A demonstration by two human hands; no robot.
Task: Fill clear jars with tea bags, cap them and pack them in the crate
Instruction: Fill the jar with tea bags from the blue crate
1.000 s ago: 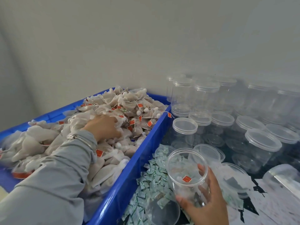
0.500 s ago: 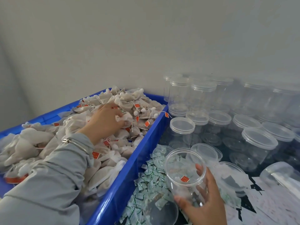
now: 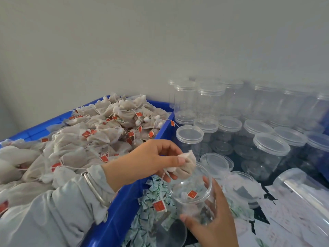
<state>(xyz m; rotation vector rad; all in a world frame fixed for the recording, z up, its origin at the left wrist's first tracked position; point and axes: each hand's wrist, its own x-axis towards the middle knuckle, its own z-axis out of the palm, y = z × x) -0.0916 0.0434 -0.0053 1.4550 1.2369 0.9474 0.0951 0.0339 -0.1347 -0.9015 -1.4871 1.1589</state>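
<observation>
The left hand (image 3: 151, 161) reaches in from the left, its grey sleeve (image 3: 58, 209) and silver bangle (image 3: 94, 188) lying over the blue plastic crate's rim (image 3: 121, 207). Its grip is clenched in a pinch: thumb and fingers hold one soft, off-white mesh tea bag (image 3: 187, 165), with its string and red paper tag (image 3: 159, 206) dangling below. Directly under that grip, the right hand (image 3: 211, 218) cups a clear round plastic jar (image 3: 192, 191), fingers curled round its wall; the open mouth tilts upward, and one red tag shows inside. Left of both grips, crumpled tea bags (image 3: 89, 136) heap in the crate. Beyond them stand capped clear jars (image 3: 267, 148) with ribbed lids.
</observation>
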